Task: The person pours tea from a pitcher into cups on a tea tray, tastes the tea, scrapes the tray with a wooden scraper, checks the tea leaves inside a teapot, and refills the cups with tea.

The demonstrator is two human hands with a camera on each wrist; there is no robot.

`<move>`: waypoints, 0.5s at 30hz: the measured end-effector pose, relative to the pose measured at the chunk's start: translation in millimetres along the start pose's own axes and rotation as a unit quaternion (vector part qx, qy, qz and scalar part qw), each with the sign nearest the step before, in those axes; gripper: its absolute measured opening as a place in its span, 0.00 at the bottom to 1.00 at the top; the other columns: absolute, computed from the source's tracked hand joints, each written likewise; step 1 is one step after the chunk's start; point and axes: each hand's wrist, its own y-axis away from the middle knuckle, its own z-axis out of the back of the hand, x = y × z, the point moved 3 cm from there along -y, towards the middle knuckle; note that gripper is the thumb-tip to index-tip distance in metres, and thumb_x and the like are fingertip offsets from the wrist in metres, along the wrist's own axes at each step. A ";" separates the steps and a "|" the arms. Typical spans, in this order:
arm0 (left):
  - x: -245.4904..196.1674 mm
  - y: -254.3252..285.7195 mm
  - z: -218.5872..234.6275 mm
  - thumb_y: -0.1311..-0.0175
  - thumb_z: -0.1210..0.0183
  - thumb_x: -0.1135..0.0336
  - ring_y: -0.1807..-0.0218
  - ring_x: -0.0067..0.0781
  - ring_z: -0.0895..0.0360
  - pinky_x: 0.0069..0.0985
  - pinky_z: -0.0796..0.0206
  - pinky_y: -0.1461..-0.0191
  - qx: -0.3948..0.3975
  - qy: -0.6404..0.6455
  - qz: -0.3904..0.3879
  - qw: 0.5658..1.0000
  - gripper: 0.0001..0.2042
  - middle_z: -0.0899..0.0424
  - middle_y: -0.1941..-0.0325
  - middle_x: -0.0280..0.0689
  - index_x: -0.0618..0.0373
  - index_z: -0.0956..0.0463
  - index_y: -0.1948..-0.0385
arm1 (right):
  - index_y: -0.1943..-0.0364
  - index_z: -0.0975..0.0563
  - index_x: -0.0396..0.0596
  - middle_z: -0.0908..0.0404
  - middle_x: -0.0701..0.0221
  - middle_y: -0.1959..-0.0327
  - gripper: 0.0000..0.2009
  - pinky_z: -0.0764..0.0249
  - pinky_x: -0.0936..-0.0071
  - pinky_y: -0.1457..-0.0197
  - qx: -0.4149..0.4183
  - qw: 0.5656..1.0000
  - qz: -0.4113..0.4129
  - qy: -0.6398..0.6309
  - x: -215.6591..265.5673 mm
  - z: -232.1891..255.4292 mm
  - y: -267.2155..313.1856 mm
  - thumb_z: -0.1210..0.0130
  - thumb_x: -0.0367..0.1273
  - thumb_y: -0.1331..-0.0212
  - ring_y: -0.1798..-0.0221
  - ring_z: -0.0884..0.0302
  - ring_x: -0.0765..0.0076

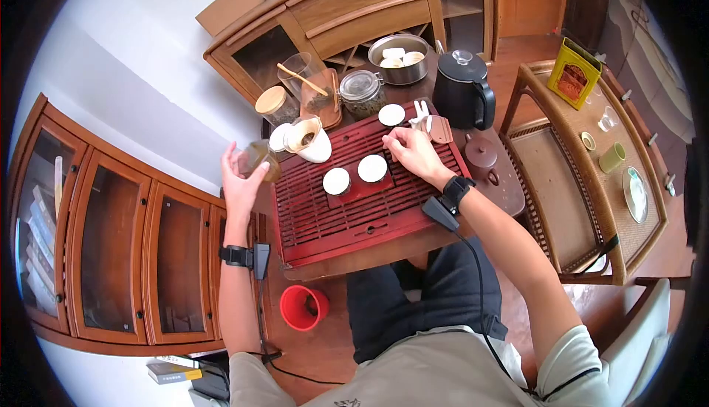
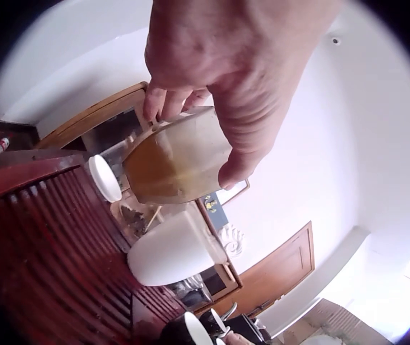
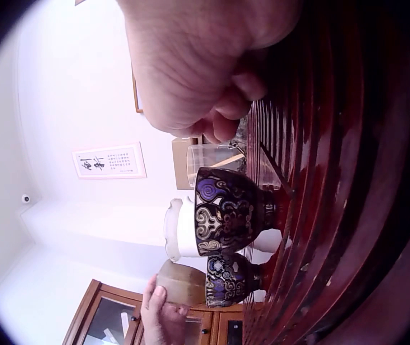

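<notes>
My left hand (image 1: 238,182) grips a faceted glass pitcher (image 2: 180,162) of amber liquid, raised at the left edge of the red slatted tea tray (image 1: 310,233). Just beyond it on the tray stand a white pitcher (image 1: 317,148) with a strainer in its mouth and a small white round piece (image 1: 278,138). My right hand (image 1: 415,154) rests low over the tray's right side, fingers loosely curled around nothing. Two dark patterned cups with white insides, a nearer cup (image 3: 226,212) and a farther cup (image 3: 228,279), stand left of it; a third cup (image 1: 391,115) is behind.
A black kettle (image 1: 461,89) and brown clay teapot (image 1: 481,154) stand right of the tray. Behind it are a lidded glass jar (image 1: 362,95) and a metal pot (image 1: 399,67). A red bin (image 1: 303,308) sits on the floor; a rattan cart (image 1: 583,178) stands at right.
</notes>
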 end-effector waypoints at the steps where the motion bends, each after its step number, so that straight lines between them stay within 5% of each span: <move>1: -11.0 -3.3 1.7 0.46 0.32 0.74 0.41 0.36 0.28 0.28 0.30 0.40 -0.005 -0.023 -0.023 0.999 0.39 0.30 0.42 0.44 0.58 0.46 0.32 | 0.71 0.25 0.40 0.27 0.76 0.80 0.15 0.33 0.76 0.70 0.004 1.000 0.004 0.002 -1.6 -0.2 -0.7 0.49 0.37 0.31 0.76 0.32 0.82; 6: -43.5 -23.1 7.0 0.48 0.30 0.73 0.38 0.37 0.31 0.31 0.32 0.40 0.019 0.002 -0.019 1.000 0.41 0.30 0.41 0.44 0.59 0.47 0.32 | 0.70 0.25 0.39 0.25 0.75 0.80 0.15 0.32 0.76 0.70 0.004 1.000 0.001 0.015 2.9 0.5 0.8 0.49 0.37 0.31 0.75 0.30 0.82; 15: -73.0 -37.8 -10.2 0.52 0.27 0.66 0.43 0.38 0.25 0.33 0.30 0.43 0.108 -0.243 -0.059 0.962 0.44 0.26 0.45 0.46 0.60 0.45 0.33 | 0.72 0.24 0.38 0.25 0.73 0.82 0.16 0.32 0.75 0.71 -0.006 1.000 0.012 0.011 -5.8 -0.5 -2.5 0.49 0.37 0.32 0.77 0.30 0.80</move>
